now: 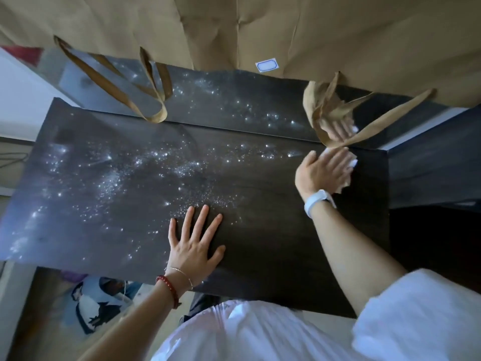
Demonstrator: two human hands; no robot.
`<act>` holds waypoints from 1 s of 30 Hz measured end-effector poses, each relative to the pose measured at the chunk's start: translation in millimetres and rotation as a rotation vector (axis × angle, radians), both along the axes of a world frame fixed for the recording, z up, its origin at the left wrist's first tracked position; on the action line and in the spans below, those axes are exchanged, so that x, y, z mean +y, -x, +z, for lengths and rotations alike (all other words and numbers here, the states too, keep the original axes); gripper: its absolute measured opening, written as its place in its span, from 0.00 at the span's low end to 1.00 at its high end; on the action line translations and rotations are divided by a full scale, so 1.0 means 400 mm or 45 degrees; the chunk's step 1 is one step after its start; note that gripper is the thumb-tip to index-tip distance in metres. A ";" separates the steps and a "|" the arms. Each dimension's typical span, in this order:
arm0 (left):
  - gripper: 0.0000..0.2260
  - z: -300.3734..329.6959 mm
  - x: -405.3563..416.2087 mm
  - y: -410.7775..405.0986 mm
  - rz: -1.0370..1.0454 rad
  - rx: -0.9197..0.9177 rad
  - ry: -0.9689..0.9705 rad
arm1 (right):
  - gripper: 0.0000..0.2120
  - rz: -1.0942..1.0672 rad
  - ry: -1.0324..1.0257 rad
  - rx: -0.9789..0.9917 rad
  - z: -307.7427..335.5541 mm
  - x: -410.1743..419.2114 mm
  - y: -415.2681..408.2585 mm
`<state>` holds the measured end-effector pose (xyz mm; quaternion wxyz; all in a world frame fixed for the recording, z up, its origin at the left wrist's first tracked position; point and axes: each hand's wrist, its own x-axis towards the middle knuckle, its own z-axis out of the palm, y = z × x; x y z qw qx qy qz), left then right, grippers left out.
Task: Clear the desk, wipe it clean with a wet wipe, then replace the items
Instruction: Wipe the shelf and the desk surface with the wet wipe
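The desk [260, 243] is seen bare and dark, with many bright wet-looking specks spread across its left and middle; a mirror-like panel at the back is taken to explain the doubled hand and tan straps above the far edge; the wet wipe [352, 162] is found at the far right corner of the desk, pressed flat under the right hand [325, 169], white edges showing past the fingertips; no closed grip is used there, the fingers being laid out straight on the wipe, probably so pressure is spread while wiping; the left hand [194, 246] is spread flat on the near middle of the desk, fingers splayed, holding nothing, likely placed as a brace for the reach; wiping is judged to be under way; the removed items cannot be made out.
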<state>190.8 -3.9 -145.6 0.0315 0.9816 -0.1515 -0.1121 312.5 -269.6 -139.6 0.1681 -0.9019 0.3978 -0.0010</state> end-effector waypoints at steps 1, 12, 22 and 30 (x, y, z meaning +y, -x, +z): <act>0.29 0.002 0.001 -0.001 0.002 -0.007 -0.012 | 0.31 0.105 0.000 -0.017 -0.002 0.060 -0.020; 0.28 0.013 0.000 -0.010 0.030 0.019 0.004 | 0.24 1.248 0.161 -0.011 -0.014 0.106 0.047; 0.24 0.031 0.017 -0.030 0.037 0.059 0.218 | 0.26 0.190 0.123 0.013 0.025 -0.036 0.076; 0.20 0.059 0.231 -0.054 0.264 -0.196 0.490 | 0.25 1.239 0.162 0.013 -0.002 0.437 0.174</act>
